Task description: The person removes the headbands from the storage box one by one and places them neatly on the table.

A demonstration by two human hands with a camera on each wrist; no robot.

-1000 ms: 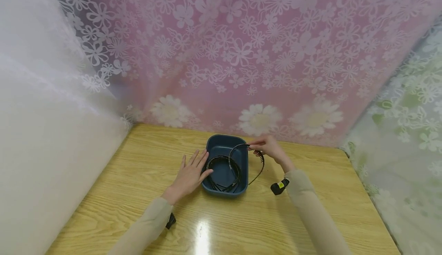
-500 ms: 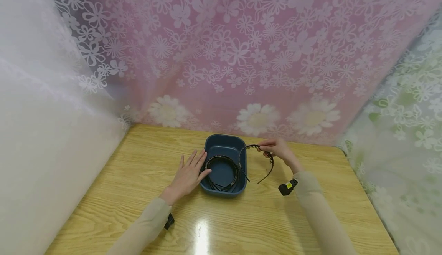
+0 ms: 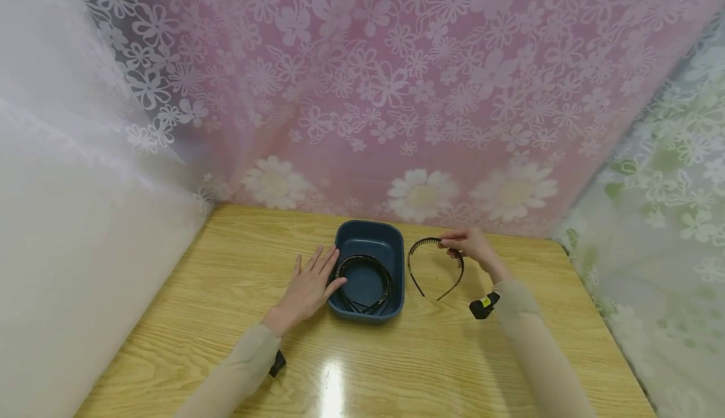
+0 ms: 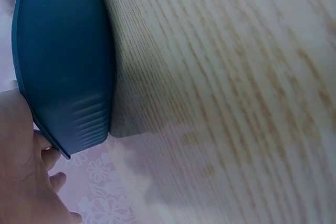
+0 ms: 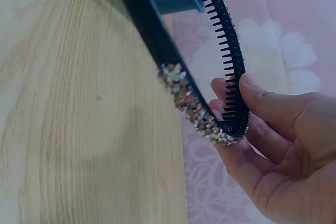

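Observation:
My right hand [image 3: 472,246] pinches a black toothed headband [image 3: 409,265] by its curved top, just right of the blue basin. In the right wrist view the headband [image 5: 190,103] shows comb teeth inside and a band of sparkling beads outside, with thumb and fingers on either side of it. My left hand [image 3: 306,292] lies with fingers spread over the left rim of the blue basin [image 3: 368,226]. More dark headbands [image 3: 391,282] lie stacked in the near part of the basin. From the left wrist, the basin's outer wall [image 4: 65,66] is seen with fingers at its rim.
A wood-grain table [image 3: 226,267] carries the basin near its back edge. Behind hangs a pink flowered curtain [image 3: 362,122]. A pale sheet [image 3: 85,216] closes off the left side, a green-and-white flowered one [image 3: 668,267] the right.
The headband in my right hand has moved right, from over the basin to beside it over the table. My left hand has stayed at the basin's rim.

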